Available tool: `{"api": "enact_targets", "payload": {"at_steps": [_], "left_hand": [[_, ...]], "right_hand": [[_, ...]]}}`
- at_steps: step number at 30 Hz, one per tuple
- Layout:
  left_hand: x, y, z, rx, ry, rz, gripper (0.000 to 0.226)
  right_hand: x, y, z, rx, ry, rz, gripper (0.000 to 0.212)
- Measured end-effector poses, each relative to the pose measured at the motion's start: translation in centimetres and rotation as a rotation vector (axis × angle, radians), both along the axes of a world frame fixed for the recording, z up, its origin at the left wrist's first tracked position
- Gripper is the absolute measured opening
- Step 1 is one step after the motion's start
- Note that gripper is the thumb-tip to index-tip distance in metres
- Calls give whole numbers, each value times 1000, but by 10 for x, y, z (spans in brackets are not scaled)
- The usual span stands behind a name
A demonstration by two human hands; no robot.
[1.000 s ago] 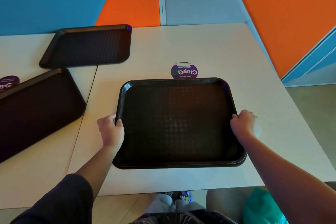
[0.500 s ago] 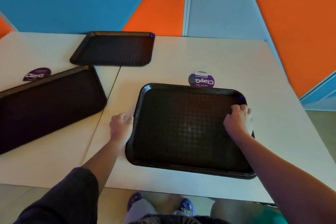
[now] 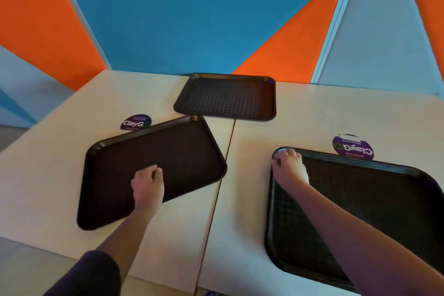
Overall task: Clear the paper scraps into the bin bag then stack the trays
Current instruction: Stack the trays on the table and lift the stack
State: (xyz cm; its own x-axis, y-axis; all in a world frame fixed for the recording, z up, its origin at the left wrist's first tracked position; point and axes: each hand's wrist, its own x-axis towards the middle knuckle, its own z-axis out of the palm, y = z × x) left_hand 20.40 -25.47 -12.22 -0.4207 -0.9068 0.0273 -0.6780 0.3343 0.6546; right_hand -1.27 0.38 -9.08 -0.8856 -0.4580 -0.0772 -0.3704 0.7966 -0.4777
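- Two pale desks (image 3: 312, 113) stood pushed together, a seam between them, carrying three dark trays.
- The right tray (image 3: 384, 211) lay under the right hand (image 3: 289, 167), whose fingers curled over its far left corner; its right edge was cut off.
- The left tray (image 3: 153, 151) sat askew beneath the left hand (image 3: 147, 182), fingers loosely curled; whether they touched it I could not tell.
- The far tray (image 3: 225, 97) lay apart by the wall.
- Two purple stickers (image 3: 135, 122) showed, each partly covered by a tray.
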Motion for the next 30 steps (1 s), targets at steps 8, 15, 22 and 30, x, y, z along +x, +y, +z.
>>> {"api": "enact_targets", "payload": {"at_steps": [8, 15, 22, 30], "left_hand": [[76, -117, 2, 79, -170, 228, 47], [114, -162, -20, 226, -138, 267, 47], [111, -172, -29, 281, -151, 389, 41], [79, -159, -12, 194, -90, 383, 30]], "right_hand": [[45, -140, -19, 6, -188, 166, 43], [59, -185, -38, 72, -306, 65, 43], [55, -171, -40, 75, -310, -83, 42], [47, -127, -29, 70, -175, -188, 32]]}}
